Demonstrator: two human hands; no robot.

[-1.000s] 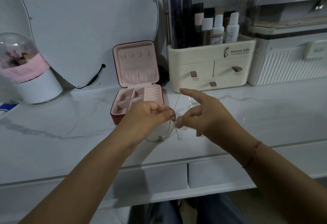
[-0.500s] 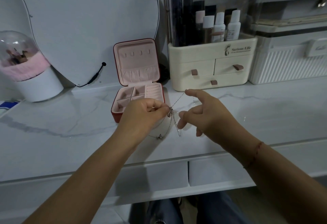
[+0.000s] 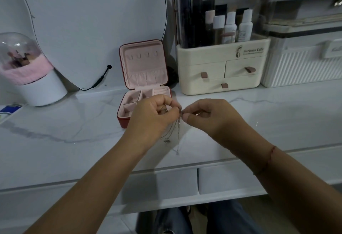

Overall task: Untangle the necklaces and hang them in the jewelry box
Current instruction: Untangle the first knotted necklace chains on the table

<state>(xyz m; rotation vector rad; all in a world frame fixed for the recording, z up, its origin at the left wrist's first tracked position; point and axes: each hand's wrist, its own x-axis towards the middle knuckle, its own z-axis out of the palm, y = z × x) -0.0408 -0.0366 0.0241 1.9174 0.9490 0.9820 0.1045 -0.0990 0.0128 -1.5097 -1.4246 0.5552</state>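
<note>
Both of my hands met at one spot in the head view: the left hand (image 3: 151, 117) and the right hand (image 3: 209, 117) came together above the white marble surface (image 3: 74, 132), just in front of the open jewelry box (image 3: 144, 63). The fingers (image 3: 171, 110) on each side were curled tight, thumb against forefinger, pinching the necklaces (image 3: 174, 132) at what looked like the knot. Below the pinch the thin strands drooped in a loose bunch with a small pendant or clasp at the low end. I could not tell whether that end touched the surface.

The hooks (image 3: 143, 56) in the pink lid were bare, so I judged nothing had been hung yet.

My main worry was force. Drawing the two pinches apart would likely cinch the knot harder, or snap a link that fine. A slack pinch could drop the bunch and let it tangle afresh on the surface. Dim light and my own knuckles hid the knot, so I could easily have teased the wrong strand.
</note>
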